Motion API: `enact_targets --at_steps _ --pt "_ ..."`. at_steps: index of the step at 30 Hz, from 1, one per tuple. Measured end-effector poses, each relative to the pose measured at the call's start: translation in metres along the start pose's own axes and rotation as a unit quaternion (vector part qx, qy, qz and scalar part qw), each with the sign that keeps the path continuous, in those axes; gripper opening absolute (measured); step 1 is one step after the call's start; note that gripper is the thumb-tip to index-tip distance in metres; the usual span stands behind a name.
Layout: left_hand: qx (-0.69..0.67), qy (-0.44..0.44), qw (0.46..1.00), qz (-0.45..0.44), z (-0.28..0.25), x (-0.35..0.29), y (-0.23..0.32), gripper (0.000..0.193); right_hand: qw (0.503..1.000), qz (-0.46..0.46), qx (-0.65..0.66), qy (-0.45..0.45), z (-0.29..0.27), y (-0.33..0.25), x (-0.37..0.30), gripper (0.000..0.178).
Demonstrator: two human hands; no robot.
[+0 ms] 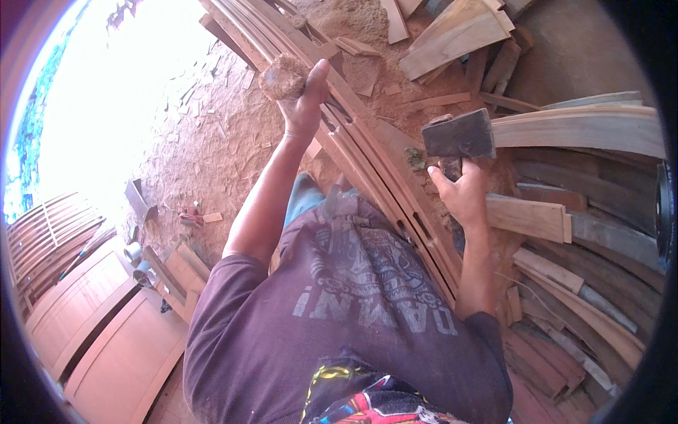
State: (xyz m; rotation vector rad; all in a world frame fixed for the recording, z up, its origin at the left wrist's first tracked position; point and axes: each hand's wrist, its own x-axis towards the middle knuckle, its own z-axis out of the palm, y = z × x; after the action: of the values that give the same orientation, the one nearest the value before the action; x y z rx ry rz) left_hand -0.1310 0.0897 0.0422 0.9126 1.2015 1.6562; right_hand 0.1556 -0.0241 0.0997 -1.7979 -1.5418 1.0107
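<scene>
My left hand (305, 107) is closed round a thick, round wooden piece (282, 76) with a frayed brown end; the rest of it is hidden, so its kind cannot be told. It is above the long grooved timbers (367, 159), which run diagonally from the far left towards my right side and have slots cut in them. In my right hand (462, 191), to the right of the timbers, is a hatchet (460, 134). Its broad dark head is raised above the fist, and only a short stretch of handle (450, 168) shows.
Stacked boards (586, 131) crowd the right side, some jutting towards my right hand. Offcuts (459, 39) lie in a heap at the far right. Sawdust and chips cover the ground (212, 141). Wooden panels (127, 353) stand at the near left, beside a slatted wooden frame (53, 226).
</scene>
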Motion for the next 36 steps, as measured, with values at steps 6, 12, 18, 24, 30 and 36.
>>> enact_targets --at_steps 6,12,18,24,30,36 --pt "-0.045 -0.039 0.998 0.006 -0.004 -0.002 -0.006 0.027 1.0 -0.003 -0.009 -0.014 0.008 0.0 0.003 0.023" --pt "0.003 -0.054 0.998 0.043 -0.007 -0.005 -0.008 0.023 0.997 -0.035 -0.056 -0.03 0.019 -0.017 0.013 0.025" --pt "0.06 -0.098 0.991 0.065 -0.014 -0.005 -0.011 0.014 0.964 -0.252 -0.086 -0.001 0.019 -0.101 0.043 0.022" --pt "0.103 -0.012 0.967 0.231 0.0 0.001 -0.053 0.03 0.886 -0.366 -0.283 -0.015 0.055 -0.133 0.089 0.02" --pt "0.035 -0.049 0.998 -0.032 -0.002 -0.001 -0.032 0.014 0.897 -0.344 -0.276 -0.014 0.01 -0.136 0.091 0.015" --pt "0.171 -0.042 0.983 -0.05 -0.01 -0.001 -0.006 0.038 0.983 -0.178 -0.005 0.04 -0.006 -0.105 0.061 0.02"
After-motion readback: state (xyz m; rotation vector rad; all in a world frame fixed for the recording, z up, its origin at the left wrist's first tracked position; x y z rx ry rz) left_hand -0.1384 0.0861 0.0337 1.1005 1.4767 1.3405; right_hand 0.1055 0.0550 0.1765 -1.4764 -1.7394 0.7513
